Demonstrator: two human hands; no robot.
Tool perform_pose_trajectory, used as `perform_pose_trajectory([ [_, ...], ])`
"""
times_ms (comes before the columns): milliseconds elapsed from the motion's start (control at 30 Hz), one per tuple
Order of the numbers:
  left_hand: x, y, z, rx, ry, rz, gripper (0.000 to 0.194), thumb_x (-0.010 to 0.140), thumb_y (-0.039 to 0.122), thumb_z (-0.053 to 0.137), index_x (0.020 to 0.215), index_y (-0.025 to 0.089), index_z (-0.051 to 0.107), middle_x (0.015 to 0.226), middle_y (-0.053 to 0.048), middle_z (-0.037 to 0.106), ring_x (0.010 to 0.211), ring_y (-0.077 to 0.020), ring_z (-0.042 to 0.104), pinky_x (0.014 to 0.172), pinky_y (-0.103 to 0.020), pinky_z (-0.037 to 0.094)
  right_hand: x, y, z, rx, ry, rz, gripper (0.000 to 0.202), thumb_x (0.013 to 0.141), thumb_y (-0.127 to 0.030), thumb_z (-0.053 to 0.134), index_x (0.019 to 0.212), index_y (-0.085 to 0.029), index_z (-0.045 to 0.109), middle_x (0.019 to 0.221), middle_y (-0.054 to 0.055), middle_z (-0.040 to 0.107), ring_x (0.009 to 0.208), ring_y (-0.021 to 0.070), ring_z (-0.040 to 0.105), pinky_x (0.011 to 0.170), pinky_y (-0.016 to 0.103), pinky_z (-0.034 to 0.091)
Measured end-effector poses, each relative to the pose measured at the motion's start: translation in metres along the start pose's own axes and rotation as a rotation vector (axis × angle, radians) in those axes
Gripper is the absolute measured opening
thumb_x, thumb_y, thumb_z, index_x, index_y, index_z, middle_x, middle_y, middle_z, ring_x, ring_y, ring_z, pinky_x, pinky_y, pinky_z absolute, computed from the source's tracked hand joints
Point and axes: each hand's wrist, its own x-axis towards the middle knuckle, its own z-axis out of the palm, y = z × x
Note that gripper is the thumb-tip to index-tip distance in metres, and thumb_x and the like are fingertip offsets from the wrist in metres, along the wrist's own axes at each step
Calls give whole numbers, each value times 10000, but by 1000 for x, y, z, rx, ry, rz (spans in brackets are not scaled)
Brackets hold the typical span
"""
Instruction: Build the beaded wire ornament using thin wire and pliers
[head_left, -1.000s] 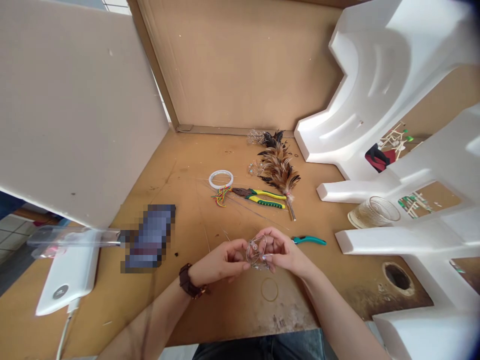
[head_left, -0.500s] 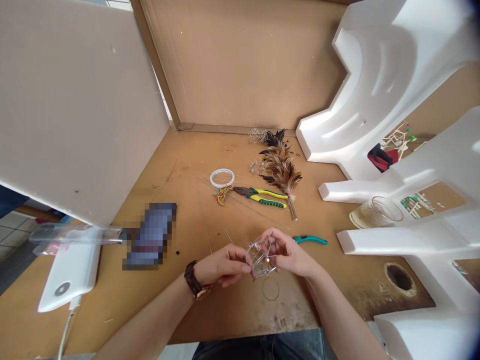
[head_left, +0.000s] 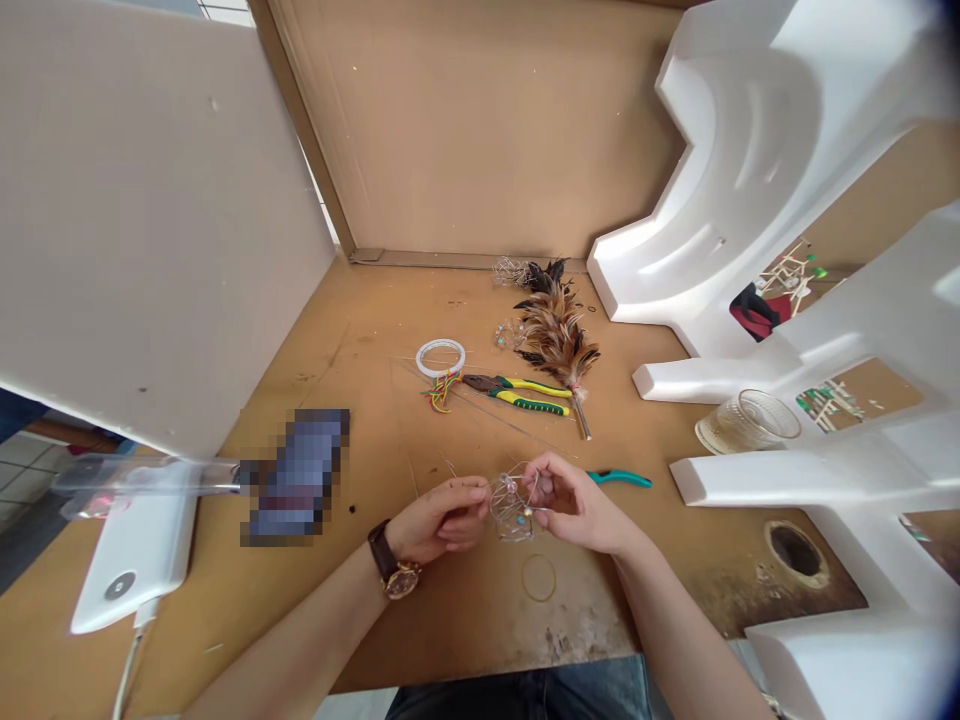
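Observation:
Between my hands, over the front of the brown table, is a small open piece of bent silver wire with beads. My right hand grips its right side between thumb and fingers. My left hand, with a watch on the wrist, pinches at its left edge; a thin wire end seems to be between thumb and forefinger. A teal-handled tool lies just beyond my right hand, its head hidden. Nearer me, a thin yellowish ring rests flat on the table.
Yellow-green pliers, a white ring-shaped roll, coloured threads and a feather duster lie farther back. A blurred-out phone and white power bank are left. A glass stands among white moulded supports at right.
The beaded wire piece has turned in my hands. My left hand has shifted up slightly and rolled, showing the watch face; its fingers now pinch higher on the piece.

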Motion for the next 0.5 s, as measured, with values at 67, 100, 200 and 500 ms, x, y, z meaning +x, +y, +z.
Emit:
perform_pose_trajectory([
  [67, -1, 0, -1, -23, -28, -17, 214, 785, 331, 551, 677, 154, 498, 371, 118, 211, 322, -24, 124, 335, -147, 175, 1, 3, 0, 83, -30, 1, 250, 704, -182, 603, 914, -197, 469, 767, -18, 443, 650, 92, 419, 575, 216, 365],
  [100, -2, 1, 0, -2, -21, -6, 194, 777, 315, 566, 692, 153, 500, 380, 118, 217, 329, -23, 130, 340, -147, 177, 1, 4, 0, 139, -48, 3, 249, 707, -204, 609, 912, -198, 468, 764, -18, 440, 641, 92, 424, 561, 215, 371],
  [200, -3, 2, 5, 130, 67, 88, 167, 733, 262, 630, 790, 155, 515, 423, 110, 302, 350, -19, 206, 371, -148, 227, 2, 7, 0, 266, -76, 11, 247, 723, -248, 608, 910, -203, 453, 763, -17, 449, 611, 90, 450, 529, 220, 396],
  [500, -1, 3, 15, 308, 367, 287, 377, 779, 269, 581, 1116, 172, 442, 948, -88, 639, 476, -47, 476, 508, -223, 388, 3, 9, 4, -173, 153, -82, 251, 740, -149, 546, 960, -213, 444, 838, 11, 515, 676, 107, 480, 630, 248, 418],
])
